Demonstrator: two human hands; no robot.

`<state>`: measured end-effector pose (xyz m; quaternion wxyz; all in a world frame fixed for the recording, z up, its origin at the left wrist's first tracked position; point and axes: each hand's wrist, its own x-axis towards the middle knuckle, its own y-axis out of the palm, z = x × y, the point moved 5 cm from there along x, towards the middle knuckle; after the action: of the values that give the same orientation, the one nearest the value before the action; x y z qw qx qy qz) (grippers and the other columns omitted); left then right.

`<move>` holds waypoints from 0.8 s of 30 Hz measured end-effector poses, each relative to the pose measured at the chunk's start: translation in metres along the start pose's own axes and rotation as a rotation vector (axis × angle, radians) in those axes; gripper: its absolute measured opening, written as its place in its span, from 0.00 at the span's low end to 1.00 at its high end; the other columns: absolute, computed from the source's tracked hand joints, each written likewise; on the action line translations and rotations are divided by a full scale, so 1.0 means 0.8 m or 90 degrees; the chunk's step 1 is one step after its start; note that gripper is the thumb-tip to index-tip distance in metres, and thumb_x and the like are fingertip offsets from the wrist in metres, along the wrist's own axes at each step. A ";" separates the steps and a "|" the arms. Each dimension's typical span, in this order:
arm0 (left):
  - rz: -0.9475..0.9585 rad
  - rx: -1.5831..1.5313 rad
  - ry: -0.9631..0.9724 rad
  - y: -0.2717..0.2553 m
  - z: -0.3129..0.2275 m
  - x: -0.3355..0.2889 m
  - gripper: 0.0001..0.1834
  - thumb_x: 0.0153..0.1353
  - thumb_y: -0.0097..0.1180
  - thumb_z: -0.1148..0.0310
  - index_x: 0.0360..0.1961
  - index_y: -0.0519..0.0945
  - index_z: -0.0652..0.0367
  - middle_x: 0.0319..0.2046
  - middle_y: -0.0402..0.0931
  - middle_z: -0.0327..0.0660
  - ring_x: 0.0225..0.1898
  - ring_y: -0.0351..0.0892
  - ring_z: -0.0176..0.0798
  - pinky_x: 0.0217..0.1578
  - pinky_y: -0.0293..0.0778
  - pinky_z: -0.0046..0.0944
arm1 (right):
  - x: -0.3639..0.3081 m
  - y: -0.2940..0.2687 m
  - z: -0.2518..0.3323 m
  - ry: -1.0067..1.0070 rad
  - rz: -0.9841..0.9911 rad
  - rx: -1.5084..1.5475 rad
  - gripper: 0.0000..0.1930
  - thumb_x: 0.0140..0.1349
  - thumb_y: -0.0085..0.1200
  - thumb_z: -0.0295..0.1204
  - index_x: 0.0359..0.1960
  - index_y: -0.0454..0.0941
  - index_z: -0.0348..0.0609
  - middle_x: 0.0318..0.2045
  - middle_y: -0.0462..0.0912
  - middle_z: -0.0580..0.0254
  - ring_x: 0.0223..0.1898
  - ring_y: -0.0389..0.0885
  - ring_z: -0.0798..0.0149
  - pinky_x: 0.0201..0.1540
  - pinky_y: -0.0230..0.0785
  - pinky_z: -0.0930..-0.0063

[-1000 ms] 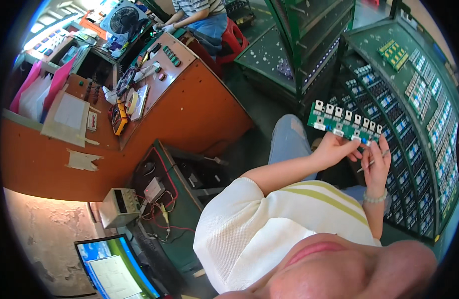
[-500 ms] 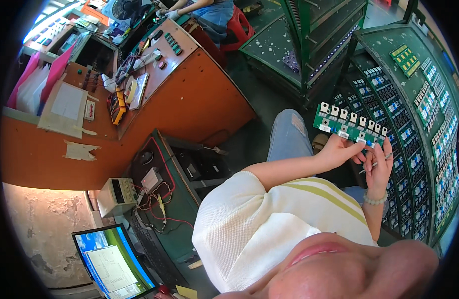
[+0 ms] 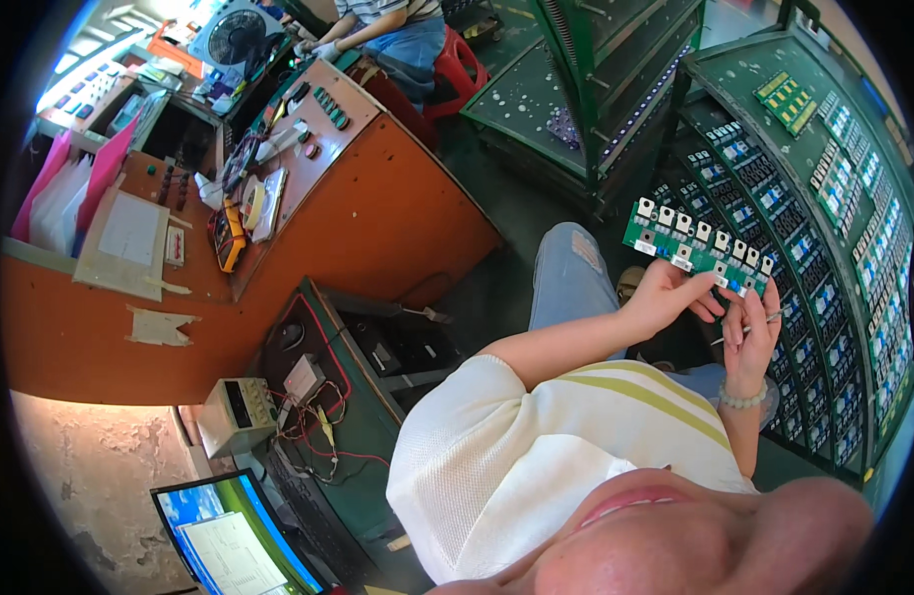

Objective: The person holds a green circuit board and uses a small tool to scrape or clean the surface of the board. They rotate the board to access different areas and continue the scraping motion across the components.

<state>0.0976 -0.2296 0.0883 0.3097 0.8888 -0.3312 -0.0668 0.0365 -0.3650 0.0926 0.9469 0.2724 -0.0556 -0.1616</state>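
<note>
My left hand (image 3: 673,299) is closed on the lower edge of a green circuit board (image 3: 697,246), its thumb across the board. A row of white-faced components with metal tabs lines the board's upper edge. Several white and blue parts sit along the lower side. My right hand (image 3: 752,332), with a beaded bracelet at its wrist, touches the board's right end with its fingertips. A thin pen-like metal tool (image 3: 774,317) lies across that hand between its fingers; its exact kind cannot be made out.
Green racks (image 3: 853,198) with rows of similar boards stand close on my right. A green metal trolley (image 3: 536,119) is ahead. To the left are an orange-sided bench (image 3: 377,208), a boxy meter (image 3: 237,412) with wires and a monitor (image 3: 229,535). A co-worker (image 3: 387,40) sits beyond.
The view has shifted slightly, so the bench and racks sit differently in it. Both hands and the board stay almost in place; my right fingers and the thin tool have moved slightly.
</note>
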 end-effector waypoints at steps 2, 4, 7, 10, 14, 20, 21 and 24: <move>-0.009 0.001 0.012 -0.002 -0.003 -0.002 0.13 0.66 0.46 0.70 0.46 0.73 0.68 0.39 0.79 0.49 0.32 0.82 0.39 0.32 0.81 0.37 | -0.004 0.002 0.002 0.001 -0.010 -0.005 0.19 0.66 0.43 0.26 0.58 0.62 0.36 0.34 0.82 0.47 0.12 0.59 0.83 0.12 0.48 0.90; -0.021 -0.006 0.009 -0.001 -0.006 -0.003 0.13 0.67 0.45 0.69 0.43 0.74 0.70 0.36 0.79 0.50 0.32 0.82 0.41 0.32 0.81 0.37 | -0.005 0.005 0.003 -0.004 0.016 0.004 0.20 0.66 0.44 0.27 0.58 0.62 0.36 0.35 0.82 0.47 0.12 0.60 0.82 0.12 0.50 0.90; -0.012 -0.013 0.002 0.004 -0.015 -0.005 0.14 0.67 0.44 0.68 0.41 0.75 0.71 0.34 0.79 0.52 0.32 0.82 0.43 0.32 0.81 0.39 | -0.014 0.012 0.009 -0.004 0.056 0.026 0.21 0.65 0.44 0.25 0.59 0.60 0.36 0.38 0.81 0.46 0.14 0.61 0.82 0.14 0.52 0.90; -0.033 -0.041 -0.006 0.007 -0.015 -0.008 0.14 0.67 0.45 0.68 0.41 0.75 0.71 0.34 0.79 0.52 0.32 0.83 0.44 0.32 0.81 0.40 | -0.023 0.016 0.013 -0.006 0.065 0.000 0.23 0.63 0.46 0.24 0.60 0.60 0.36 0.39 0.80 0.46 0.16 0.62 0.82 0.16 0.52 0.89; -0.061 -0.011 0.025 0.006 -0.035 -0.004 0.14 0.68 0.45 0.66 0.42 0.74 0.70 0.34 0.79 0.52 0.32 0.82 0.43 0.32 0.80 0.39 | -0.024 -0.003 0.012 0.002 0.022 0.061 0.22 0.61 0.49 0.22 0.58 0.63 0.33 0.41 0.79 0.54 0.25 0.66 0.79 0.25 0.57 0.85; -0.042 -0.031 0.093 0.015 -0.052 0.006 0.11 0.67 0.43 0.71 0.45 0.73 0.66 0.40 0.78 0.49 0.41 0.81 0.49 0.34 0.82 0.45 | -0.033 0.001 0.032 -0.062 0.016 0.064 0.15 0.65 0.43 0.25 0.51 0.73 0.32 0.40 0.79 0.55 0.30 0.69 0.74 0.33 0.63 0.80; -0.031 -0.036 0.085 0.020 -0.049 0.006 0.11 0.66 0.43 0.72 0.45 0.73 0.66 0.41 0.78 0.49 0.42 0.80 0.49 0.34 0.82 0.45 | -0.034 0.000 0.033 -0.057 0.011 0.057 0.14 0.66 0.43 0.26 0.50 0.73 0.33 0.39 0.79 0.56 0.29 0.69 0.74 0.32 0.62 0.81; -0.006 -0.048 0.066 0.028 -0.044 0.004 0.12 0.66 0.42 0.72 0.48 0.72 0.65 0.42 0.77 0.49 0.42 0.80 0.48 0.34 0.82 0.45 | -0.038 -0.009 0.038 -0.050 0.006 0.042 0.14 0.66 0.43 0.26 0.50 0.73 0.33 0.37 0.79 0.57 0.27 0.67 0.76 0.30 0.61 0.83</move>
<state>0.0993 -0.2271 0.1300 0.3593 0.8803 -0.3078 -0.0346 0.0000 -0.3757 0.1137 0.9351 0.2970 -0.0995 -0.1661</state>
